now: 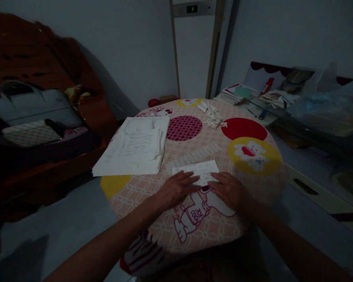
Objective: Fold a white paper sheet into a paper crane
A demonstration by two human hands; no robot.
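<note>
A small white sheet of paper (204, 168) with writing on it lies on the table near its front. My left hand (178, 188) rests on its left part, fingers stretched out and slightly spread. Over the sheet's right edge, the fingers of my right hand (229, 190) lie extended and nearly flat. Neither hand is wrapped around anything. Just beyond the sheet runs a pale strip (194, 154) with a row of light patches. To the left sits a stack of white papers (126, 168), smaller written sheets (141, 144) on top.
A patterned tablecloth (153, 196) covers the rounded table. Crumpled white paper scraps (213, 118) lie toward its far side. At right, a glass-topped stand holds papers, a red bottle (267, 85) and plastic bags (326, 105). A wooden bench (88, 121) with bags stands at left.
</note>
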